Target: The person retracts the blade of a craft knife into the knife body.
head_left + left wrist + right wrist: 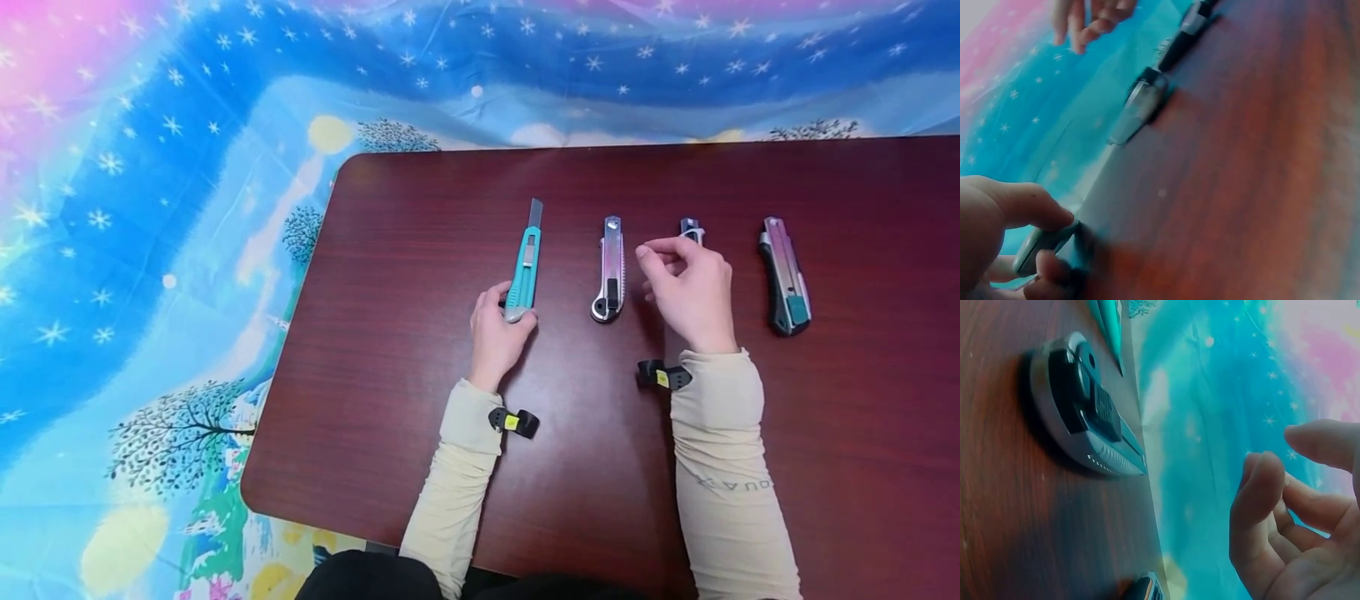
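Note:
A teal snap-off utility knife (527, 267) lies on the left, its blade extended away from me. My left hand (497, 337) grips its grey bottom end between thumb and fingers; the left wrist view shows the thumb on the knife's end (1044, 245). My right hand (692, 292) is raised above the table with loosely bent fingers and nothing in them. Beneath it, a third cutter (690, 227) is mostly hidden. Between my hands lies a silver-and-black utility knife (611, 271), also seen in the right wrist view, apart from the right hand (1291, 519).
A silver cutter with a black grip and teal slider (786, 279) lies at the right of the row. The dark red wooden table (375, 333) has a rounded left edge. A blue patterned cloth (187, 208) hangs behind and beside it.

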The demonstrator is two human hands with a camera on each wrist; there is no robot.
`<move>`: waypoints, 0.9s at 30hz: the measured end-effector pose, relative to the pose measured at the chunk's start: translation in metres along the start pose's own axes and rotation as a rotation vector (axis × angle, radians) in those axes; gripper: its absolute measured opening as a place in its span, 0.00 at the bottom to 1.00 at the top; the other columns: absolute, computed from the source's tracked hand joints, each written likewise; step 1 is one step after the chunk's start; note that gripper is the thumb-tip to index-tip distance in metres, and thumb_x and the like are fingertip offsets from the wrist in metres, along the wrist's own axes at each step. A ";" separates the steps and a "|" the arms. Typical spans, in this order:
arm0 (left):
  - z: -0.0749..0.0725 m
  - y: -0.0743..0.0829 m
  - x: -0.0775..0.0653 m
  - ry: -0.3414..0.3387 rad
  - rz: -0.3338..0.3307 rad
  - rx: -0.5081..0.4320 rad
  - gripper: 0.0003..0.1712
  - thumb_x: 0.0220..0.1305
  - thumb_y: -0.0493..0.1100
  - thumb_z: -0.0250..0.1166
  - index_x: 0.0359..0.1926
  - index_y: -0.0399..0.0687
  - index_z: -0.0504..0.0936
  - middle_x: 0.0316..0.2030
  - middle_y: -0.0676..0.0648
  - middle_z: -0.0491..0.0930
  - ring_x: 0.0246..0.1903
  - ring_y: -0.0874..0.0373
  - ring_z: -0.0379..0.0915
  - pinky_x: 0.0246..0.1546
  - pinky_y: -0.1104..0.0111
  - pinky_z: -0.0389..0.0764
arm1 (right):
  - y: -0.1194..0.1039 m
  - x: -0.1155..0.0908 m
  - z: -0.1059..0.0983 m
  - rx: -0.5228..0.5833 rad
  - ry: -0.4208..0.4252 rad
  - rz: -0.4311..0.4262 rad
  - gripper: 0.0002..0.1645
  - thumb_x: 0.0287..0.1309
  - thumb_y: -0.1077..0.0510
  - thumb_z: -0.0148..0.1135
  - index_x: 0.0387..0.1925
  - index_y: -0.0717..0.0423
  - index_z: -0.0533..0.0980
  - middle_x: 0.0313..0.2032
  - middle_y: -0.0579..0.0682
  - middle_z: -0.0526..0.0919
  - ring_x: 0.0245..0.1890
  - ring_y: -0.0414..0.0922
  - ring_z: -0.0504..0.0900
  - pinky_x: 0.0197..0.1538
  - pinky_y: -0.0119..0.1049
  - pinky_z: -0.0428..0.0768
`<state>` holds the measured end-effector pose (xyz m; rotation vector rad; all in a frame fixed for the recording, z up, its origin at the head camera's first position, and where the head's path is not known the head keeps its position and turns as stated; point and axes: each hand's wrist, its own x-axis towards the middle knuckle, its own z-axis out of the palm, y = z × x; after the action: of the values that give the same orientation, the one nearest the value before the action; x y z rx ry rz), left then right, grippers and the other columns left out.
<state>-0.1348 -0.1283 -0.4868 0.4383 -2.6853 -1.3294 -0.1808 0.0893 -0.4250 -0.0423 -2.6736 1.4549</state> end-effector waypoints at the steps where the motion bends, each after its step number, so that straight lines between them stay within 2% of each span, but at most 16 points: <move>1: -0.001 0.000 0.001 -0.015 -0.012 -0.034 0.32 0.45 0.47 0.67 0.55 0.48 0.71 0.44 0.49 0.75 0.37 0.59 0.72 0.39 0.70 0.74 | 0.001 0.001 -0.001 0.001 -0.005 0.005 0.21 0.55 0.44 0.55 0.40 0.54 0.79 0.23 0.57 0.82 0.13 0.36 0.78 0.18 0.22 0.75; 3: -0.002 0.000 0.003 -0.055 -0.044 -0.141 0.32 0.47 0.47 0.67 0.55 0.46 0.70 0.43 0.48 0.77 0.33 0.62 0.75 0.34 0.73 0.76 | 0.002 0.001 -0.001 -0.001 -0.012 0.006 0.20 0.56 0.44 0.55 0.40 0.54 0.79 0.21 0.53 0.81 0.14 0.38 0.78 0.18 0.22 0.76; 8: 0.001 -0.001 0.008 -0.163 -0.172 -0.516 0.28 0.54 0.42 0.64 0.56 0.39 0.69 0.40 0.41 0.78 0.19 0.64 0.71 0.20 0.76 0.75 | 0.003 0.001 0.008 -0.002 -0.035 -0.028 0.18 0.56 0.45 0.55 0.38 0.53 0.80 0.20 0.49 0.81 0.16 0.43 0.80 0.18 0.22 0.74; 11: 0.002 -0.002 0.008 -0.240 -0.217 -0.682 0.23 0.57 0.39 0.60 0.54 0.35 0.70 0.35 0.39 0.79 0.15 0.64 0.68 0.15 0.78 0.70 | 0.003 0.001 0.014 -0.016 -0.058 -0.058 0.18 0.56 0.46 0.55 0.38 0.54 0.80 0.23 0.52 0.82 0.17 0.39 0.78 0.21 0.21 0.73; 13: 0.003 -0.003 0.008 -0.317 -0.232 -0.758 0.20 0.59 0.39 0.59 0.51 0.33 0.71 0.35 0.37 0.80 0.15 0.64 0.68 0.14 0.78 0.68 | 0.002 0.001 0.017 -0.035 -0.065 -0.074 0.18 0.56 0.46 0.55 0.38 0.54 0.80 0.24 0.51 0.82 0.17 0.34 0.76 0.22 0.21 0.71; 16: 0.003 -0.002 0.006 -0.441 -0.235 -0.838 0.17 0.61 0.39 0.57 0.48 0.32 0.73 0.39 0.34 0.80 0.16 0.64 0.68 0.14 0.78 0.68 | 0.001 0.001 0.019 -0.057 -0.064 -0.091 0.17 0.56 0.46 0.55 0.37 0.54 0.80 0.23 0.50 0.81 0.17 0.29 0.71 0.22 0.23 0.68; 18: 0.003 -0.001 0.005 -0.482 -0.223 -0.854 0.17 0.63 0.41 0.55 0.48 0.33 0.74 0.41 0.33 0.79 0.17 0.64 0.69 0.15 0.77 0.68 | 0.001 0.001 0.019 -0.052 -0.065 -0.095 0.17 0.56 0.46 0.55 0.37 0.54 0.80 0.23 0.50 0.81 0.16 0.29 0.71 0.21 0.23 0.68; 24: 0.004 0.002 0.002 -0.444 -0.160 -0.865 0.17 0.65 0.42 0.52 0.52 0.38 0.73 0.44 0.33 0.77 0.21 0.61 0.76 0.17 0.76 0.71 | -0.001 0.000 0.017 -0.028 -0.085 -0.069 0.19 0.57 0.44 0.54 0.38 0.53 0.80 0.24 0.50 0.81 0.16 0.34 0.76 0.20 0.23 0.72; 27: 0.006 0.001 0.001 -0.450 -0.140 -0.885 0.18 0.64 0.44 0.53 0.53 0.41 0.73 0.46 0.34 0.77 0.25 0.60 0.79 0.20 0.76 0.73 | -0.001 -0.001 0.017 0.015 -0.103 -0.064 0.19 0.57 0.46 0.54 0.39 0.55 0.79 0.26 0.54 0.82 0.18 0.40 0.79 0.21 0.23 0.75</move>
<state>-0.1371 -0.1238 -0.4896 0.2290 -2.0045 -2.6882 -0.1811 0.0740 -0.4332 0.1210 -2.7166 1.4964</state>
